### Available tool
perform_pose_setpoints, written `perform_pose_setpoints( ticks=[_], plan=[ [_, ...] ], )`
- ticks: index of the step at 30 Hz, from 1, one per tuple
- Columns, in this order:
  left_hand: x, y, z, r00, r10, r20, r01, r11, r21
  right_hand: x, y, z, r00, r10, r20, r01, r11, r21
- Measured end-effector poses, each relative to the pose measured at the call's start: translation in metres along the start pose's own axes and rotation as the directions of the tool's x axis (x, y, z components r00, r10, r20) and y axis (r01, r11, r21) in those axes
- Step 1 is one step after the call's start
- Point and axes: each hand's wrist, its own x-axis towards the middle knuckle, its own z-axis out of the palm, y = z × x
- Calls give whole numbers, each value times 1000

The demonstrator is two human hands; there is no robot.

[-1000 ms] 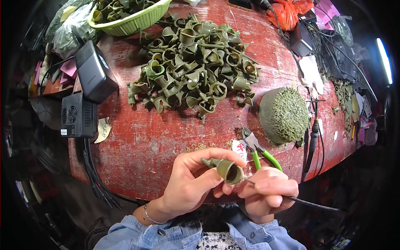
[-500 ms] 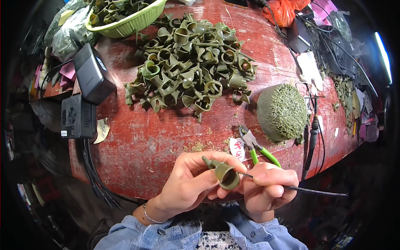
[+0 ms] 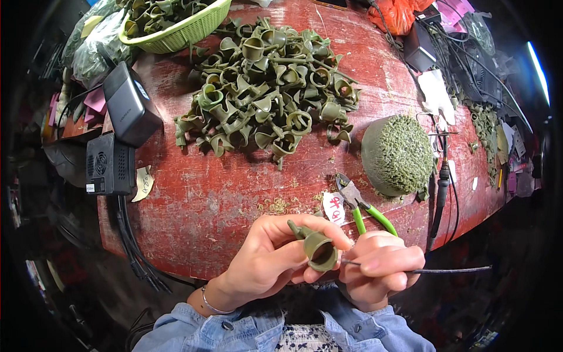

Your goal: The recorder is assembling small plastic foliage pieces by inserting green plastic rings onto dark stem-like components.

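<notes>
My left hand (image 3: 261, 261) pinches an olive-green cup-shaped part (image 3: 322, 252) with a short stem, its round mouth tilted toward me. In my right hand (image 3: 381, 264) is a slim dark rod-shaped tool (image 3: 448, 271), its kind unclear, sticking out to the right. The tool's thin tip shows at the left of my fingers, close to the cup's rim; whether it touches cannot be made out. Just beyond my right hand lie diagonal cutters (image 3: 366, 206) with green handles. A pile of similar olive-green parts (image 3: 264, 88) covers the far middle of the red table.
A worn red table (image 3: 193, 217) holds a round block (image 3: 375, 158) topped with green crumbs. At the far left stands a green basket (image 3: 193, 35) of parts. A grey box (image 3: 126, 105) and a black fan unit (image 3: 111, 167) sit left, a corded pen-like tool (image 3: 441, 199) right.
My right hand and the rod-shaped tool have shifted slightly right, the tip drawing away from the cup. My left hand still holds the part in nearly the same place.
</notes>
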Motion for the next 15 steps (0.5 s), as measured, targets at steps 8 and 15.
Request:
perform_pose_setpoints(
  ticks=[8, 15],
  plan=[
    [0, 3, 1, 999, -35, -33, 38, 995, 91, 1, -3, 5, 996, 85, -17, -85, 995, -44],
    [0, 1, -1, 1000, 13, -6, -13, 996, 92, 1, -7, 4, 991, 135, 10, -135, 990, -37]
  ],
)
